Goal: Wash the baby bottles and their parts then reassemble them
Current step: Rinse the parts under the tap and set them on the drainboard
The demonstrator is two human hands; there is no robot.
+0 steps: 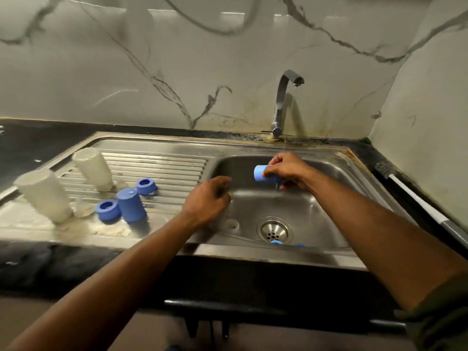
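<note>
Head view, item in hand: blue cap [260, 174], pinched in my right hand [286, 171] over the far side of the sink [329, 178] under the tap [283, 102], long axis lying left-right, free end pointing left toward my left hand [210, 198]. That hand hangs loosely curled and empty at the basin's left edge, the nearer one to the drainboard [164, 160]. There, to its left: two bottles [92, 168], two blue rings [108, 209], one blue cap upright.
</note>
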